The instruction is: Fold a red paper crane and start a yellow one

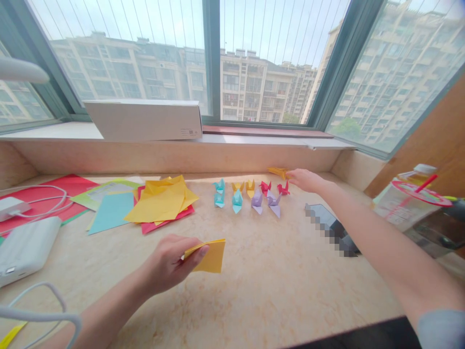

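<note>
My left hand [178, 259] is closed on a folded piece of yellow paper [212, 257], held above the tabletop with the thumb on the near face. At the far side, my right hand [301, 179] reaches out with its fingers together on a slim piece of folded yellow-orange paper [276, 171], close to the low wall. Just left of and below that hand, small paper cranes stand in two rows: a red crane [283, 188], a yellow crane [250, 188], a purple crane [274, 203] and a blue crane [237, 201] are among them.
Loose yellow paper sheets [156, 201] and a blue sheet [112, 212] lie at left. Nearby are a white power bank [31, 249] and a white cable [54, 315]. A white box [145, 121] stands on the sill. A lidded cup [403, 203] and a pixelated dark object [327, 225] are at right.
</note>
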Available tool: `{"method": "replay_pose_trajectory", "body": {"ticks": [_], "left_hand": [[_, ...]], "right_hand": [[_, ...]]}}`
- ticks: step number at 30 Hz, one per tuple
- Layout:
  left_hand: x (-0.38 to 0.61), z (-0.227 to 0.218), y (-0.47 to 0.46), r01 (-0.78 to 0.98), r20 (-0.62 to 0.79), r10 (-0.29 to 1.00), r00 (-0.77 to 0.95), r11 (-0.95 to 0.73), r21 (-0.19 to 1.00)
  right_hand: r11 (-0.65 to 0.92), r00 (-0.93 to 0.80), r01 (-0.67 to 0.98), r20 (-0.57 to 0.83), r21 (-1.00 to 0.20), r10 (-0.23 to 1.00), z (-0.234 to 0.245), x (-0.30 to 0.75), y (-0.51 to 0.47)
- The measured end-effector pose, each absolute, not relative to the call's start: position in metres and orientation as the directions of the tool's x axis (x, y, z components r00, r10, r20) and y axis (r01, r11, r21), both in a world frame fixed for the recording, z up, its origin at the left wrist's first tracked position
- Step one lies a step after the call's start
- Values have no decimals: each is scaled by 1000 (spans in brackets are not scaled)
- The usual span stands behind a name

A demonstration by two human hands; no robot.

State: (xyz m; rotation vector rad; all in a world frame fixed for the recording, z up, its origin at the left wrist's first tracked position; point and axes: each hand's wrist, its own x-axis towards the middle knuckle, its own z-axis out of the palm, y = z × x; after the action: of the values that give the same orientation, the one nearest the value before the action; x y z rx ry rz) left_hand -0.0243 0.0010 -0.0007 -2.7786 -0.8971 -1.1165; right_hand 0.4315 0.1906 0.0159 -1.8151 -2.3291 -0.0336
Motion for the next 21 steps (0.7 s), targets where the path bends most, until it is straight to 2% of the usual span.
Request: {"method": "replay_pose_trajectory", "body": {"ticks": [9,21], "left_hand": [[-23,2,-1,507,634,507,584,-838,204],[-23,2,0,466,632,485,605,-859,213]], "right_hand": [[134,-96,962,167,-236,981,-7,430,203],[205,-104,907,276,-367,956,-8,425,185]]}}
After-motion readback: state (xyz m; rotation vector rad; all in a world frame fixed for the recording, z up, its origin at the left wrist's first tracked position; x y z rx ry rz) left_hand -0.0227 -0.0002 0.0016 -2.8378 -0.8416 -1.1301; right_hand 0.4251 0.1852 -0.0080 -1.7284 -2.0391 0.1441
